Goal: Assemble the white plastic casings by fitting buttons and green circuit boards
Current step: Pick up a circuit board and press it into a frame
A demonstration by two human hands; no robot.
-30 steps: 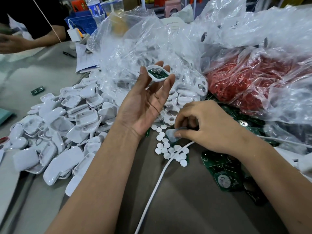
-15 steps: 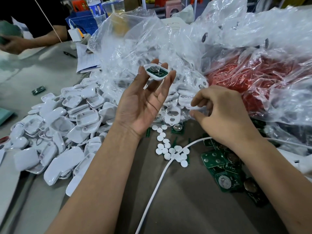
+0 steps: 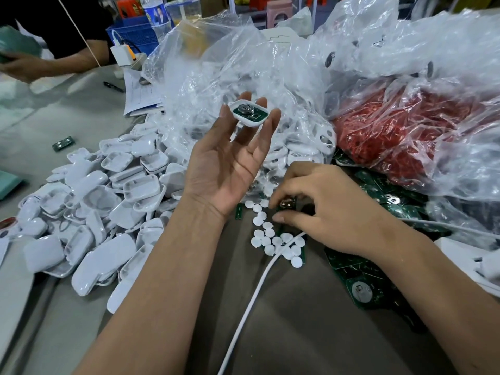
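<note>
Over grey table (image 3: 297,320), left hand (image 3: 227,169) pinches white casing (image 3: 249,115) holding green board, silver disc.

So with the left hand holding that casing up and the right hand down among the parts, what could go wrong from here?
1. The left hand holds the casing only at its fingertips, board side up; a nudge could tip it out.
2. The right hand works right beside the loose white buttons, so it could scatter them.
3. The white cable runs through that button pile; snagging it might drag parts along.
</note>
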